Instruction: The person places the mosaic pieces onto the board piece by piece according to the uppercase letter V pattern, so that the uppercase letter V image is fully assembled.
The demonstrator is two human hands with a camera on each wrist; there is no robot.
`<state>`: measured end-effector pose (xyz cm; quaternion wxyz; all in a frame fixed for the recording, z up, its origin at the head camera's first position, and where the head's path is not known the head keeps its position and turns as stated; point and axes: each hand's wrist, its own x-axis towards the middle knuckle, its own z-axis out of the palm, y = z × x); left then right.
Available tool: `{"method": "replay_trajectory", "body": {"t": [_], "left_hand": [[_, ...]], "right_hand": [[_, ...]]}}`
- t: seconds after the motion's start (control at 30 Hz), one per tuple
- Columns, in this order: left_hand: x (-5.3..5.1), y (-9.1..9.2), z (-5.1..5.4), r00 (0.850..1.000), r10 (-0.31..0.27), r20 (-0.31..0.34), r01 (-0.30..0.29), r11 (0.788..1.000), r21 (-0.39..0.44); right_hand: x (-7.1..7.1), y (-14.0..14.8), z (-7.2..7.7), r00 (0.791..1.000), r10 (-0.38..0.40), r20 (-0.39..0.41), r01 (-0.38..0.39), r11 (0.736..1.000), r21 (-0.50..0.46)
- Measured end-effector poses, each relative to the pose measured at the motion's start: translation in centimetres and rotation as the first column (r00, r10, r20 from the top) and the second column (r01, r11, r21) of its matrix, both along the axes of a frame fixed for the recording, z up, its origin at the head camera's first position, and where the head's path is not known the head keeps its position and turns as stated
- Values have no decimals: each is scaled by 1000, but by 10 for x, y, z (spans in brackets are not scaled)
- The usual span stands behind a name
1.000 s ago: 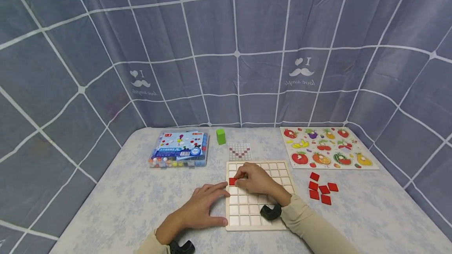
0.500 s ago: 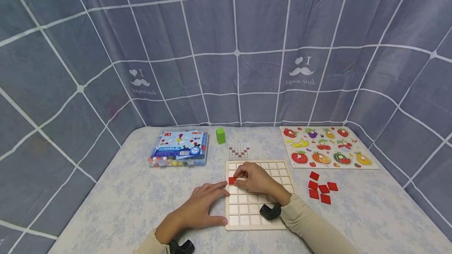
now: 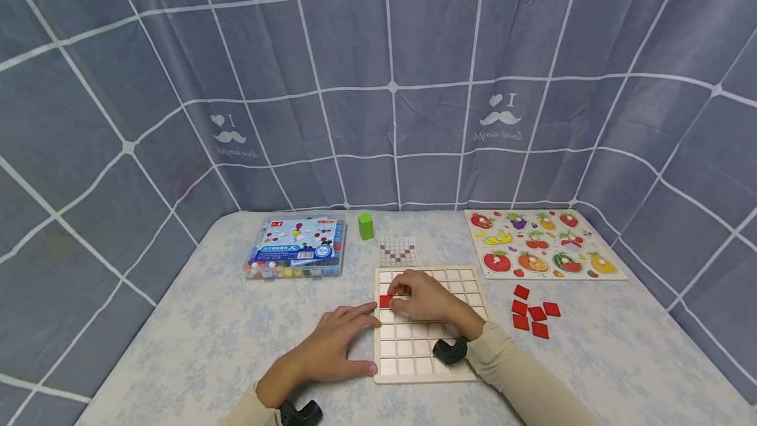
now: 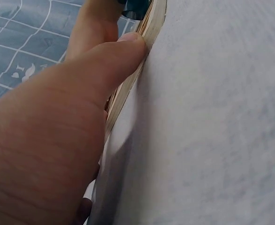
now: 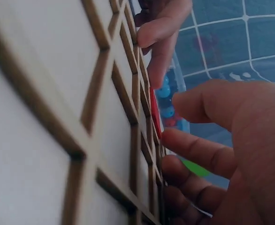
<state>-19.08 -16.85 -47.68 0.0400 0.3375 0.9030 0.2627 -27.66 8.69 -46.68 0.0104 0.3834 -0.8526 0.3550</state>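
A wooden grid board (image 3: 405, 366) lies on the table, with a red square tile (image 3: 386, 301) in a cell at its left side, second row from the back. My right hand (image 3: 424, 297) is bent over the board beside this tile. In the right wrist view the index fingertip is at the tile (image 5: 155, 112), while the thumb stands apart from it. My left hand (image 3: 338, 349) rests by the board's left edge, thumb and fingers spread. Its thumb (image 4: 121, 54) touches the board's side (image 4: 128, 86) in the left wrist view.
Several loose red tiles (image 3: 537, 313) lie right of the board. Behind it are a small patterned grid card (image 3: 398, 252) and a green block (image 3: 366, 226). A clear box of colored parts (image 3: 296, 246) stands back left, a fruit puzzle board (image 3: 544, 242) back right.
The thumb and index finger of my right hand have parted slightly beside the red tile, which stays in its cell. My left hand keeps its place. The head view has shifted a little.
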Motion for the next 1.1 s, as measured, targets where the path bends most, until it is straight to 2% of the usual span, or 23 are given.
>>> {"method": "replay_trajectory", "body": {"t": [0.23, 0.3, 0.43, 0.53, 0.63, 0.73, 0.83, 0.87, 0.93, 1.1], "left_hand": [[0, -1, 2, 1000, 13, 16, -12, 1000, -14], [-1, 0, 2, 1000, 15, 22, -15, 1000, -18], [-1, 1, 2, 1000, 9, 29, -8, 1000, -18], [0, 0, 2, 1000, 4, 27, -4, 1000, -15], [0, 0, 3, 1000, 3, 18, -3, 1000, -8], [0, 1, 4, 1000, 2, 12, -2, 1000, -1], [0, 1, 3, 1000, -2, 15, 2, 1000, 1], [0, 1, 3, 1000, -3, 15, 3, 1000, 0], [0, 0, 2, 1000, -2, 11, 2, 1000, -3], [1, 0, 0, 1000, 3, 5, -3, 1000, -5]], "right_hand": [[11, 30, 12, 987, 118, 107, -106, 988, -109], [16, 48, 14, 984, 123, 127, -107, 986, -126], [26, 94, 20, 984, 83, 161, -66, 992, -110], [35, 134, 25, 987, -8, 160, 20, 997, -74], [44, 177, 28, 978, -163, 134, 169, 985, -37], [53, 220, 28, 933, -341, 112, 342, 939, 10], [60, 253, 23, 879, -461, 122, 459, 887, 43], [62, 261, 21, 867, -482, 125, 480, 876, 49], [63, 272, 16, 857, -500, 124, 496, 866, 60], [63, 278, 5, 846, -514, 141, 499, 857, 125]]}}
